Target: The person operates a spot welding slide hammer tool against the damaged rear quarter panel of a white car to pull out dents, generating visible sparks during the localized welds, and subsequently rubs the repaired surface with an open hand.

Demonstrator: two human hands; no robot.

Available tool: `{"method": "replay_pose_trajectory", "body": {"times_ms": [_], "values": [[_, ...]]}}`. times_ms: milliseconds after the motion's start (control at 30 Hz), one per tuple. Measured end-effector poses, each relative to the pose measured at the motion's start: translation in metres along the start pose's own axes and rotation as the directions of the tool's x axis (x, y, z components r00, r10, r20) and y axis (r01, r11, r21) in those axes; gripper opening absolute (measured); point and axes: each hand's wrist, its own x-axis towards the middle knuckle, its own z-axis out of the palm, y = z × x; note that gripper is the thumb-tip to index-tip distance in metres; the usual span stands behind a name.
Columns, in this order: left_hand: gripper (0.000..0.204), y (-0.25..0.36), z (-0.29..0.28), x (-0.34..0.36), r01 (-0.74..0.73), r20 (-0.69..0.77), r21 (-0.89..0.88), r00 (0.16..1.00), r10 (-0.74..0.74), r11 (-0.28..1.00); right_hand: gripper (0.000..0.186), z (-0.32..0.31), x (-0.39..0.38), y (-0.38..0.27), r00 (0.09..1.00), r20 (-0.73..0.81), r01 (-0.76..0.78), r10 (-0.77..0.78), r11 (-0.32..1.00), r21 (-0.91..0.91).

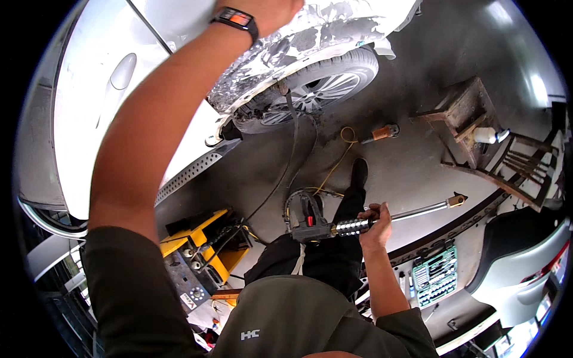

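Right hand: at right of centre, the right hand has its fingers curled closely round the ribbed metal grip of a long-rod tool.
Long-rod tool: it lies across the lower centre, its black housing before the person's lap and its bright rod slanting up to the right; the tip stands well apart from the car.
Left hand: the left hand, above a dark wristwatch, is cut by the upper edge over the car; how far its fingers spread, and whether they grip anything, cannot be told.
Car panel: at upper centre, the white car panel shows grey, scuffed patches above the wheel.
Progress: much of the paint appears removed around the arch; the surface looks uneven and unfinished, and no fresh finish is seen, so the work is judged partway, with smoothing and refinishing left.
Floor, right of centre: an orange-bodied power tool lies by its yellow cord.
Lower left: a yellow-framed machine stands beside the person.
Lower right: a green socket case displays its contents.
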Motion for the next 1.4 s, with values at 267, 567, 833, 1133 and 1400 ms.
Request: {"method": "replay_pose_trajectory", "body": {"times_ms": [267, 567, 833, 1133, 1400], "values": [[0.072, 0.070, 0.049, 0.004, -0.107, -0.078, -0.153, 0.992, 0.096, 0.982, 0.036, 0.009, 0.007, -0.043, 0.998, 0.000, -0.063, 0.063, 0.998, -0.002], [0.020, 0.161, 0.055, -0.065, -0.349, -0.036, -0.824, 0.819, 0.573, 0.447, 0.036, 0.038, -0.004, -0.099, 0.997, 0.036, -0.064, 0.065, 0.997, -0.040], [0.044, 0.285, -0.024, -0.390, 0.956, 0.918, -0.288, 0.259, -0.300, -0.054, 0.042, 0.100, -0.050, -0.144, 0.906, 0.420, 0.059, 0.062, 0.961, -0.269], [0.048, 0.323, -0.123, -0.446, 0.203, 0.955, 0.040, -0.296, -0.022, -0.978, 0.035, 0.176, -0.093, -0.094, 0.677, 0.665, 0.148, 0.316, 0.826, -0.543], [0.083, 0.350, -0.251, -0.402, 0.415, 0.679, 0.217, -0.714, -0.169, -0.883, 0.028, 0.178, -0.080, -0.050, 0.513, 0.505, -0.091, 0.694, 0.629, -0.772]]}}
